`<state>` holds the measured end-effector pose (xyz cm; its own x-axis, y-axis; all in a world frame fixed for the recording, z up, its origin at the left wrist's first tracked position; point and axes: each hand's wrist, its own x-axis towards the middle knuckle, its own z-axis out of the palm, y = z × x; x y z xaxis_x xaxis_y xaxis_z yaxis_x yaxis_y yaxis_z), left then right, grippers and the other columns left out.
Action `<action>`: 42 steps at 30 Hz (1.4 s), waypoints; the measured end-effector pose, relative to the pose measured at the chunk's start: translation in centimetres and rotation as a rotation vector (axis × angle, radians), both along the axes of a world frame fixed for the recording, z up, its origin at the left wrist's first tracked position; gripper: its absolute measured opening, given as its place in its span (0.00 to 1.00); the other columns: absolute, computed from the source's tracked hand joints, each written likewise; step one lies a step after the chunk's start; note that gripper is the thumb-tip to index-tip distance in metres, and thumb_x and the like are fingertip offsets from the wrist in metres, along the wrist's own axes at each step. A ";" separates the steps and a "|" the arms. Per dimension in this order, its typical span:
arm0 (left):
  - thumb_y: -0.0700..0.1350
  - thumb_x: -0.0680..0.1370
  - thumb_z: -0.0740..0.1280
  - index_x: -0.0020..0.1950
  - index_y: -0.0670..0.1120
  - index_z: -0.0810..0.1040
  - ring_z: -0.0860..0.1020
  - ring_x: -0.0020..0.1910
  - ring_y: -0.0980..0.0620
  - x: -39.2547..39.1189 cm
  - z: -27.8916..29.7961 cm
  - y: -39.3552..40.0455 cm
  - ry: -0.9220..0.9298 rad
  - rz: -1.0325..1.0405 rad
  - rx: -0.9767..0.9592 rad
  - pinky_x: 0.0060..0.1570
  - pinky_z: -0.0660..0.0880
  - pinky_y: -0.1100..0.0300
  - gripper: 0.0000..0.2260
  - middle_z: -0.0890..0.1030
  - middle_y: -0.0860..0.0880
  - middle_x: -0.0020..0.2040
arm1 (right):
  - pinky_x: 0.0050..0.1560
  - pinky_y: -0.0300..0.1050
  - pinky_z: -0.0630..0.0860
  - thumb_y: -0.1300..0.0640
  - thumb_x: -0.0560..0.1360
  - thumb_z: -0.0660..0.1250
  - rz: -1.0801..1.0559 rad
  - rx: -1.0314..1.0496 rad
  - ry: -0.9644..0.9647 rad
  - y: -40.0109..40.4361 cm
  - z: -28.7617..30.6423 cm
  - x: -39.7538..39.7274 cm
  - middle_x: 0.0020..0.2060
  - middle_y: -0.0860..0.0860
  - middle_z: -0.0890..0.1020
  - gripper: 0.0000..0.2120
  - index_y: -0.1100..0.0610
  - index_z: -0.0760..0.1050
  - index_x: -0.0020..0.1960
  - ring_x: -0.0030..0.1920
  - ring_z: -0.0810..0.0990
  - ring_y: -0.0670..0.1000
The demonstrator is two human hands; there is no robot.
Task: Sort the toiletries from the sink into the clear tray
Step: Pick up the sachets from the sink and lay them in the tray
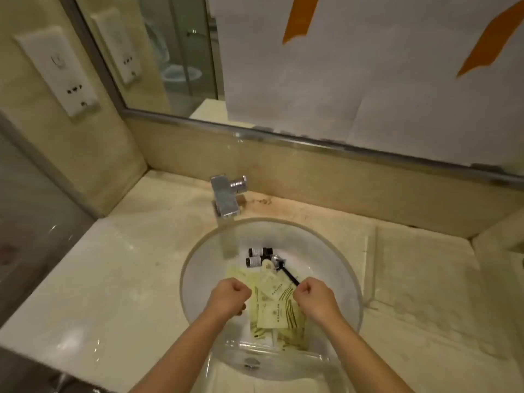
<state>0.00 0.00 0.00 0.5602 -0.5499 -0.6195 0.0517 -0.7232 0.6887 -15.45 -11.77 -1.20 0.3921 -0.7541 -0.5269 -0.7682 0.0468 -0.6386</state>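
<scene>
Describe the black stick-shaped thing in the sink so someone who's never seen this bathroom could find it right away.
Start at the round sink below the chrome faucet. Among the pale yellow packets and two small dark-capped bottles lies a thin black handle, running diagonally from the bottles toward the right hand. It's the only long, slim, all-black item there.

Both forearms reach forward side by side, the left hand [231, 293] and right hand [314, 295] curled into fists, seemingly empty, 2 knuckle rows apart.
</scene>
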 end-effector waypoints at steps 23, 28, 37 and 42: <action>0.45 0.76 0.68 0.68 0.41 0.65 0.77 0.59 0.39 -3.1 -13.3 -9.1 0.097 0.339 0.181 0.52 0.75 0.52 0.24 0.76 0.41 0.62 | 0.51 0.47 0.79 0.56 0.75 0.65 -0.085 0.313 0.171 -2.2 -12.2 0.6 0.54 0.53 0.80 0.14 0.56 0.72 0.61 0.52 0.80 0.55; 0.38 0.75 0.66 0.49 0.40 0.79 0.80 0.48 0.41 -2.1 -14.2 -9.2 0.091 0.390 0.139 0.49 0.79 0.52 0.06 0.82 0.42 0.50 | 0.44 0.48 0.81 0.62 0.74 0.65 -0.139 0.335 0.090 -2.8 -11.8 -0.3 0.57 0.54 0.79 0.15 0.54 0.71 0.59 0.52 0.81 0.55; 0.37 0.78 0.59 0.44 0.45 0.73 0.78 0.40 0.46 1.9 -8.7 -7.9 0.218 0.546 -0.195 0.38 0.76 0.57 0.06 0.80 0.42 0.47 | 0.33 0.43 0.72 0.60 0.78 0.59 -0.343 0.085 -0.081 -2.1 -7.5 -1.4 0.41 0.52 0.80 0.06 0.56 0.75 0.47 0.37 0.77 0.51; 0.37 0.78 0.59 0.47 0.45 0.71 0.80 0.53 0.43 3.2 -4.1 -5.3 0.223 0.429 -0.286 0.56 0.77 0.51 0.05 0.81 0.39 0.56 | 0.40 0.48 0.79 0.67 0.76 0.62 -0.438 0.075 -0.244 -0.3 -4.4 -1.0 0.49 0.54 0.78 0.14 0.53 0.69 0.58 0.42 0.79 0.52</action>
<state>3.17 -5.29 -4.06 0.6432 -0.4649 -0.6084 0.4669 -0.3916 0.7929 -16.45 -12.09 -5.65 0.1658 -0.8389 -0.5185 -0.4954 0.3837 -0.7793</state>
